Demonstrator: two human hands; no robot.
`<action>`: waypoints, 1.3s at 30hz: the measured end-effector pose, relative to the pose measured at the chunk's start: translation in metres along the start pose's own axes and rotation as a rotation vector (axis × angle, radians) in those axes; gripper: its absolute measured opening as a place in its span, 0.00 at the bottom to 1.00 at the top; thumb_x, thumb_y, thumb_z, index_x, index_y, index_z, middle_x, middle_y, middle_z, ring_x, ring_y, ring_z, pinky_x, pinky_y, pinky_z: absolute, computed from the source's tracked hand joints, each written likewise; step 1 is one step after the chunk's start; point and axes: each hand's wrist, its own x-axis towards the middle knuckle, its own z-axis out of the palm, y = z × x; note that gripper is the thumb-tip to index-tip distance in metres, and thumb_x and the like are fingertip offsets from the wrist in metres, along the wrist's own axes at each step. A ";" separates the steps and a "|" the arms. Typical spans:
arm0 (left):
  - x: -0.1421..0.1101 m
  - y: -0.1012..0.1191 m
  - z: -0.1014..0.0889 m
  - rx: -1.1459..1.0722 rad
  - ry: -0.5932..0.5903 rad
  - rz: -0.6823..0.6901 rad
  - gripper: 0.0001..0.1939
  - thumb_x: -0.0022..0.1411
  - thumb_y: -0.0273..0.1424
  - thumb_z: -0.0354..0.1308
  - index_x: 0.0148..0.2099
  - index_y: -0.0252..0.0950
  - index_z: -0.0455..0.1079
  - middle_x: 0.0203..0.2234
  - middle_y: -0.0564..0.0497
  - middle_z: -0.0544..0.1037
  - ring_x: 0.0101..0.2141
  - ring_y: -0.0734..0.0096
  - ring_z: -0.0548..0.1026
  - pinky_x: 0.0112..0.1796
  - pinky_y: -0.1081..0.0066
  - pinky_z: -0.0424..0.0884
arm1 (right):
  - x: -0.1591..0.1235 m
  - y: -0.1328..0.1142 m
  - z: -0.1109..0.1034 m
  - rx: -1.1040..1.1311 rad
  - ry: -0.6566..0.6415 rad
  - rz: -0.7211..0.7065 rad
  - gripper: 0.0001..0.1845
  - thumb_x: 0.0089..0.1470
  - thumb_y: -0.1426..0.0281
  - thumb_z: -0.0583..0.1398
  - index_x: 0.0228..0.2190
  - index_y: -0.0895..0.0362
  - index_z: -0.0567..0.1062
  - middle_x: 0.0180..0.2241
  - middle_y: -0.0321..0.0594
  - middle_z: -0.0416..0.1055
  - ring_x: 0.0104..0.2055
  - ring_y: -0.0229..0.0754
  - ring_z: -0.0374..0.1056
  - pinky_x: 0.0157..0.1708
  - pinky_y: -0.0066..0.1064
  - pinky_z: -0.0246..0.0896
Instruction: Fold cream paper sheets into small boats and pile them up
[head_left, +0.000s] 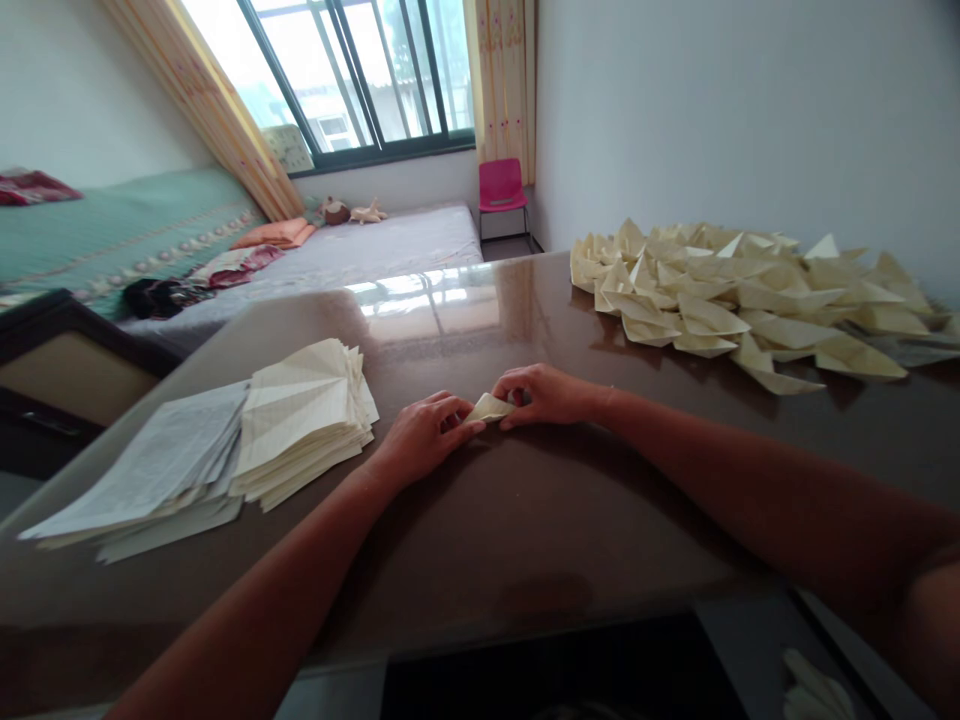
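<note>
Near the middle of the brown table, a small folded piece of cream paper lies between my two hands. My left hand pinches its left end, thumb in front and fingers behind. The right end is gripped by my right hand, with the fingers curled down to the thumb. Left of my left hand rests a stack of cream paper sheets with creases across the top one. Beyond my right forearm spreads a big pile of folded paper pieces with pointed ends.
Grey printed sheets lie beside the cream stack, toward the table's left edge. A dark cabinet stands left of the table. Behind it are a bed, a pink chair and a window. A white wall borders the right.
</note>
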 end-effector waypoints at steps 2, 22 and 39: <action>-0.001 0.002 -0.001 -0.004 -0.006 0.009 0.18 0.62 0.45 0.50 0.41 0.39 0.74 0.31 0.52 0.73 0.28 0.74 0.70 0.31 0.73 0.65 | 0.000 0.000 -0.001 0.004 -0.007 -0.011 0.21 0.43 0.61 0.67 0.39 0.59 0.76 0.28 0.35 0.70 0.29 0.35 0.62 0.29 0.25 0.54; 0.003 -0.001 0.007 -0.754 0.122 -0.125 0.22 0.60 0.37 0.57 0.55 0.33 0.66 0.33 0.48 0.78 0.35 0.68 0.77 0.40 0.67 0.74 | 0.004 -0.004 0.012 0.449 0.051 0.025 0.23 0.55 0.68 0.56 0.54 0.58 0.66 0.25 0.31 0.65 0.24 0.31 0.59 0.24 0.23 0.56; 0.000 0.012 0.010 -0.668 0.154 -0.015 0.14 0.60 0.33 0.57 0.48 0.36 0.72 0.39 0.49 0.70 0.38 0.72 0.74 0.36 0.74 0.74 | 0.002 -0.014 0.017 -0.008 0.050 -0.199 0.27 0.59 0.60 0.55 0.57 0.55 0.65 0.34 0.39 0.65 0.34 0.37 0.63 0.38 0.29 0.60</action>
